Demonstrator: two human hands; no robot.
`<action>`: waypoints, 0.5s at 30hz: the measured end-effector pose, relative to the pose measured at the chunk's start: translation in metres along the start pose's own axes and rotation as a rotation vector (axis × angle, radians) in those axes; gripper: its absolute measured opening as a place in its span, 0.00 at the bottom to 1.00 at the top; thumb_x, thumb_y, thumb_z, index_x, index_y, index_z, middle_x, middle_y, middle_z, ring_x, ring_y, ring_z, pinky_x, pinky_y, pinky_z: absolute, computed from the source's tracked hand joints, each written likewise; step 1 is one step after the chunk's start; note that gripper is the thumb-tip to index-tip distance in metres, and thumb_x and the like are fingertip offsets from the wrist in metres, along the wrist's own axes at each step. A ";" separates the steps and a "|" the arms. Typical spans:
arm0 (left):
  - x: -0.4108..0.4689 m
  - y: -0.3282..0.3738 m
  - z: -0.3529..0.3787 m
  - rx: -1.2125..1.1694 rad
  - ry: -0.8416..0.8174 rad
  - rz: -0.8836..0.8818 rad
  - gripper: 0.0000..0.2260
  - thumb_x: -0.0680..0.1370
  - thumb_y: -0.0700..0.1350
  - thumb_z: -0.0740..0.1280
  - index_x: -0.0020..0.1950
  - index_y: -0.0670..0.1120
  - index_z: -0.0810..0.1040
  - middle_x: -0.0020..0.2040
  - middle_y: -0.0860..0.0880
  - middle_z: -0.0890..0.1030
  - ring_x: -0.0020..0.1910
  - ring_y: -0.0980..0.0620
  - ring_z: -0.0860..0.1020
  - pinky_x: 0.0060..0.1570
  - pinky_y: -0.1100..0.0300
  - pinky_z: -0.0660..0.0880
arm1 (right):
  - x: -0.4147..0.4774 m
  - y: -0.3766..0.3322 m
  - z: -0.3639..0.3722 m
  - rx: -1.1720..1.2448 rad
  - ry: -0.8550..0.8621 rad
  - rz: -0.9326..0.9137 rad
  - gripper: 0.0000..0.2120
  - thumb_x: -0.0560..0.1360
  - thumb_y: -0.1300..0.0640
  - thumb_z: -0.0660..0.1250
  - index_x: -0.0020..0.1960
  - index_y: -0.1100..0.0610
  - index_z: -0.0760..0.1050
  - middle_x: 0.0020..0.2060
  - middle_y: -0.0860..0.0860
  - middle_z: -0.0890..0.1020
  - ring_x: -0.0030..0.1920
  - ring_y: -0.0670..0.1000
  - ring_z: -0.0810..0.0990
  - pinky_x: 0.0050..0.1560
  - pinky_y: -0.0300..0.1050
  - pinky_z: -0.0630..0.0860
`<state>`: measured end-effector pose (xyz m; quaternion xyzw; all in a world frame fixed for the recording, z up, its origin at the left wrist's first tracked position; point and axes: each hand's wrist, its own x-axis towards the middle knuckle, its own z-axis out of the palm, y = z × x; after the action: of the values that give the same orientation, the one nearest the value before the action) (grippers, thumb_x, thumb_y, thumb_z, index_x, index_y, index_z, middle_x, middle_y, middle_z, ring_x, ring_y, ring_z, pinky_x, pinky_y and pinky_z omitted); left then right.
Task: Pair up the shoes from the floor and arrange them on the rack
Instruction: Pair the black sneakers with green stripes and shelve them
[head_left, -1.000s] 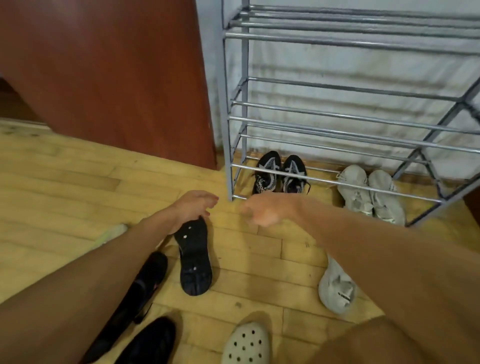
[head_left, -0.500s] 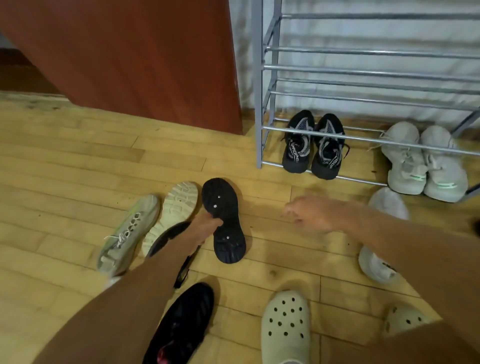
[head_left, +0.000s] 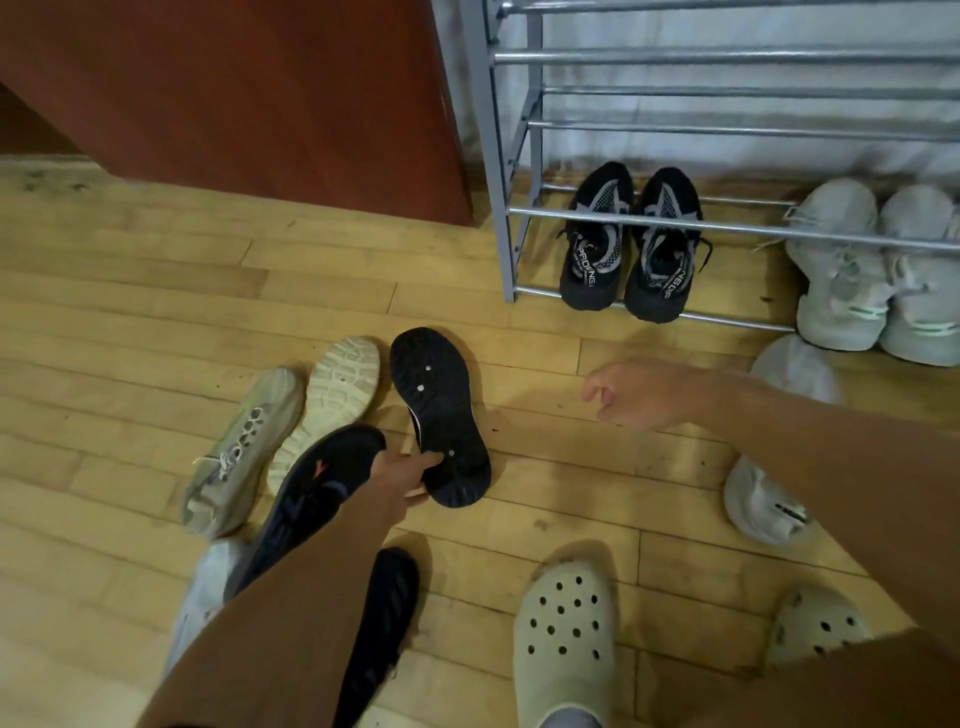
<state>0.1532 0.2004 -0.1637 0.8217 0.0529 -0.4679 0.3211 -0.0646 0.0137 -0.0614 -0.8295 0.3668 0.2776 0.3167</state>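
Fingers (head_left: 434, 458) of the left hand (head_left: 402, 475) pinch the heel of the black rubber-soled sneaker (head_left: 441, 405), which lies sole-up. The right hand (head_left: 644, 395) hangs relaxed and empty. I judge the shoe light and bendy, so the stiffer heel holds best.

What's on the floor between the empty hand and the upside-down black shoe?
Nothing: the head view shows only bare wooden floor between the right hand and the black shoe, which the left hand grips.

left grip (head_left: 404, 475) pinching, arm extended; right grip (head_left: 644, 395) relaxed, hovering.
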 end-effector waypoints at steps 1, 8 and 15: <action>-0.002 0.000 0.000 0.013 -0.019 0.001 0.09 0.73 0.40 0.72 0.49 0.38 0.76 0.44 0.44 0.79 0.41 0.49 0.77 0.42 0.54 0.76 | -0.004 0.000 0.000 0.005 -0.007 0.004 0.18 0.76 0.56 0.62 0.66 0.48 0.72 0.62 0.50 0.74 0.61 0.53 0.74 0.62 0.49 0.73; -0.031 0.000 0.010 0.027 -0.083 0.085 0.15 0.71 0.40 0.74 0.55 0.39 0.77 0.46 0.46 0.80 0.44 0.50 0.79 0.43 0.57 0.78 | -0.026 -0.009 0.009 -0.069 -0.015 -0.012 0.19 0.76 0.53 0.62 0.67 0.47 0.71 0.65 0.52 0.73 0.64 0.55 0.73 0.64 0.53 0.72; -0.052 -0.022 -0.008 0.994 0.320 0.704 0.17 0.71 0.41 0.71 0.58 0.47 0.73 0.57 0.48 0.73 0.57 0.47 0.74 0.53 0.53 0.75 | -0.048 -0.025 0.009 -0.101 0.009 0.002 0.20 0.78 0.55 0.60 0.69 0.48 0.69 0.66 0.51 0.72 0.65 0.53 0.72 0.62 0.47 0.71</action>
<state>0.1215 0.2329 -0.1296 0.9009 -0.3970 -0.1740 0.0235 -0.0744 0.0539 -0.0258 -0.8453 0.3547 0.2925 0.2723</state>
